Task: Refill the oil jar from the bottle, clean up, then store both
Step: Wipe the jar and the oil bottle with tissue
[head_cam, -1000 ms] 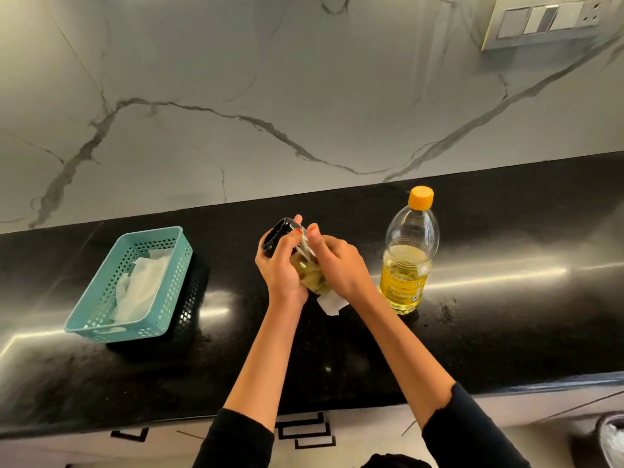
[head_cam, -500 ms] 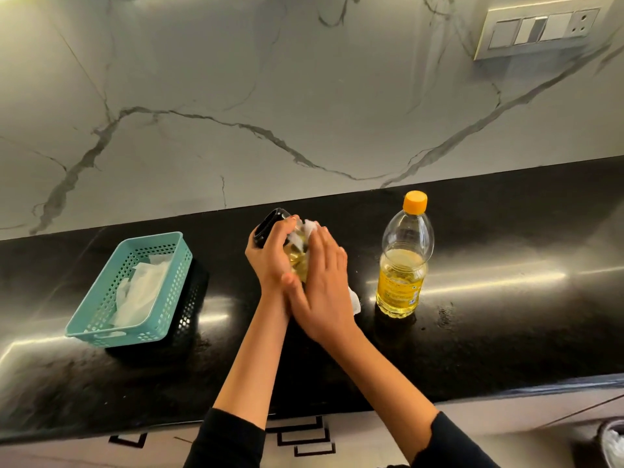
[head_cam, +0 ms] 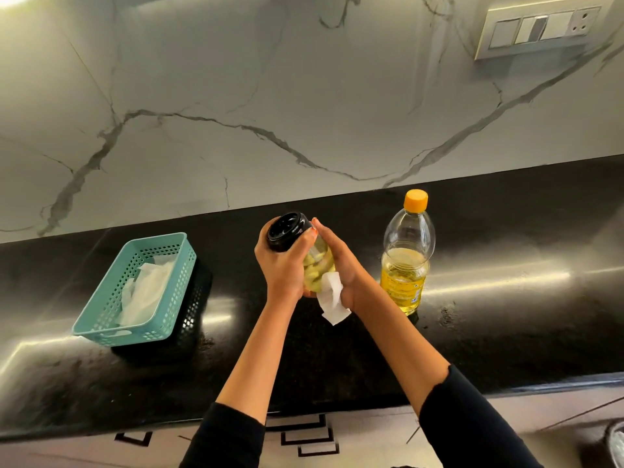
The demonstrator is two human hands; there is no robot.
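Observation:
A glass oil jar (head_cam: 317, 261) with a black lid (head_cam: 288, 231) is lifted above the black counter, tilted with the lid toward the left. My left hand (head_cam: 283, 265) grips it just under the lid. Against the jar's right side and bottom lies my right hand (head_cam: 341, 265), pressing a white paper tissue (head_cam: 332, 300) to it; the tissue's end hangs below. To the right, an oil bottle (head_cam: 407, 255) with an orange cap (head_cam: 416, 200) stands upright on the counter, closed and under half full of yellow oil.
At the left of the black counter (head_cam: 506, 315) sits a teal perforated basket (head_cam: 111, 315) holding white tissues. A marble wall runs behind, with a switch panel (head_cam: 540, 28) at top right. The counter's front edge is just below my forearms.
My right hand slid from the front of the jar back down to its right side and bottom with the tissue. The jar tipped so its lid top faces me more.

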